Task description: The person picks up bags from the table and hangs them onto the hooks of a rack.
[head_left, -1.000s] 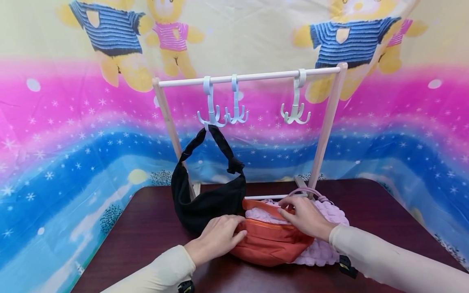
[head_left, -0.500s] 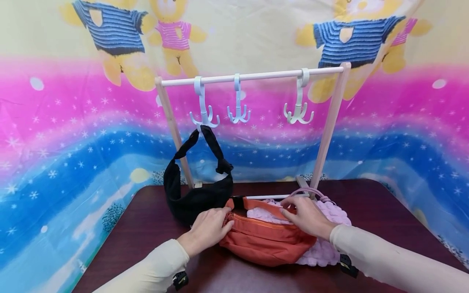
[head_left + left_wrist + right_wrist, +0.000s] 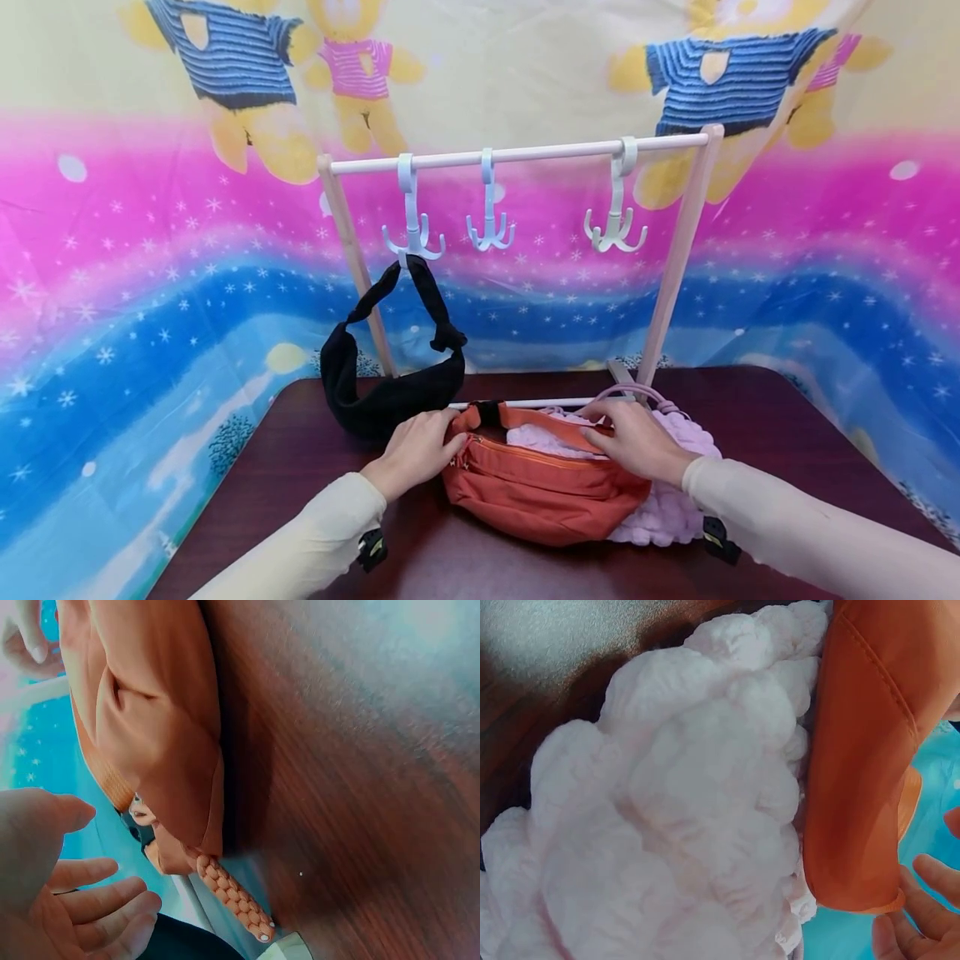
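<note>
Head view — we see an orange bag (image 3: 547,496) on the table (image 3: 787,450), partly over a fluffy pink bag (image 3: 660,512), in front of the rack (image 3: 540,154). L hand (image 3: 416,450) is by its L end, fingers loose & apart; R hand (image 3: 637,437) pinches its R end — black bag (image 3: 390,396) hangs from the L hook (image 3: 411,217).

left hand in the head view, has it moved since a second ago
Yes: the left hand has moved left, closer to the line of the rack's left post.
</note>
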{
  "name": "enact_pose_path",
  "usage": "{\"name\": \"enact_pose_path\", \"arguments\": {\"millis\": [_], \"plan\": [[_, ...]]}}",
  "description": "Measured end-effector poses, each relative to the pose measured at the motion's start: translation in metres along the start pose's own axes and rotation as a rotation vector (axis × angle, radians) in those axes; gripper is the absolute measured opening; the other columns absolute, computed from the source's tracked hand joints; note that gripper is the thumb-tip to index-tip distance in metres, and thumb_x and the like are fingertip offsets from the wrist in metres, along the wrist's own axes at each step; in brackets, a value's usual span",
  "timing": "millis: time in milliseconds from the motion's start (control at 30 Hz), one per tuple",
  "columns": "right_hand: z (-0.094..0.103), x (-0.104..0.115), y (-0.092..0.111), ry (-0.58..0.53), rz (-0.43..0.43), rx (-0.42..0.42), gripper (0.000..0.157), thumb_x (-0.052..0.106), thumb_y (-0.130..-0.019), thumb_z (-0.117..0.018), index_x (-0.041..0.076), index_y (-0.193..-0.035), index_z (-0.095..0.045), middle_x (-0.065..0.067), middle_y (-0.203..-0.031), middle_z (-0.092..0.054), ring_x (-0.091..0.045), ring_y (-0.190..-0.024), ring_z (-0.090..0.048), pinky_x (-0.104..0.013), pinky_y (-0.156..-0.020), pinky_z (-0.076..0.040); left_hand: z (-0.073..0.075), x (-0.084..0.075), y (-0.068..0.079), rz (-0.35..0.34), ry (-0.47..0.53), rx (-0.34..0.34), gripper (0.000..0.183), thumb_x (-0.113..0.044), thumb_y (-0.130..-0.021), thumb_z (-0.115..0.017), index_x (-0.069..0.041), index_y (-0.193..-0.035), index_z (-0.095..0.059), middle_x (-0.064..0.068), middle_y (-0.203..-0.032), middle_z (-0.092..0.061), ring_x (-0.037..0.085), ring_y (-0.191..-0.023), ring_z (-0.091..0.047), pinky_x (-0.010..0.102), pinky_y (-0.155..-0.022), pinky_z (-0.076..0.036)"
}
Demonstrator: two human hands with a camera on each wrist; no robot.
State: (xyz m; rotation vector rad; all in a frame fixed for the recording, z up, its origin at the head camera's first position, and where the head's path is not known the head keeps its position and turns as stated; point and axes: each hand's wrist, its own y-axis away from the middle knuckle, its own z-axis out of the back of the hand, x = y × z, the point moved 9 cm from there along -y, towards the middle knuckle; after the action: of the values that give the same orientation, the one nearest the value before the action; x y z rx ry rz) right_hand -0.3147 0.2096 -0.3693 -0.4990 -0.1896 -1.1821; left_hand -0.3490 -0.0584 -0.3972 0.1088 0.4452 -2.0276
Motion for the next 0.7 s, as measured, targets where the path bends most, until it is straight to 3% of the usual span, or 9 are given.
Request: {"name": "enact_pose_path", "arguments": {"millis": [300,567,700], "plan": [[0.002,-0.003,-0.001,0.027,0.014,0.016,0.026,0.019,-0.091,-0.074,0.006,-0.114,-0.074,-0.007,-0.105,-0.075,-0.022,-0.096,-0.071,-0.04,-0.079,-0.057,0.001,0.002,-0.011,0.016,0.008,0.002,0.032,-0.031,-0.098,-0.066,-0.012,-0.123,-0.068,0.009,-0.107,-0.074,0.025,-0.091,-0.071,0.042,-0.072,-0.055],[0.0,-0.011,-0.001,0.042,-0.017,0.06,0.033,0.022,-0.09,-0.076,0.007,-0.118,-0.072,-0.01,-0.109,-0.075,-0.026,-0.1,-0.071,-0.046,-0.081,-0.057,-0.003,-0.003,-0.018,0.008,0.003,0.03,0.034,-0.03,-0.098,-0.066,-0.01,-0.126,-0.067,0.006,-0.099,-0.073,0.021,-0.09,-0.067,0.039,-0.073,-0.053],[-0.002,-0.014,-0.001,0.046,-0.023,0.067,0.035,0.022,-0.089,-0.076,0.005,-0.119,-0.071,-0.011,-0.109,-0.075,-0.027,-0.099,-0.071,-0.046,-0.081,-0.057,-0.006,-0.008,-0.023,-0.009,-0.005,0.032,0.034,-0.03,-0.098,-0.066,-0.011,-0.126,-0.066,0.006,-0.102,-0.072,0.024,-0.099,-0.067,0.04,-0.077,-0.054]]}}
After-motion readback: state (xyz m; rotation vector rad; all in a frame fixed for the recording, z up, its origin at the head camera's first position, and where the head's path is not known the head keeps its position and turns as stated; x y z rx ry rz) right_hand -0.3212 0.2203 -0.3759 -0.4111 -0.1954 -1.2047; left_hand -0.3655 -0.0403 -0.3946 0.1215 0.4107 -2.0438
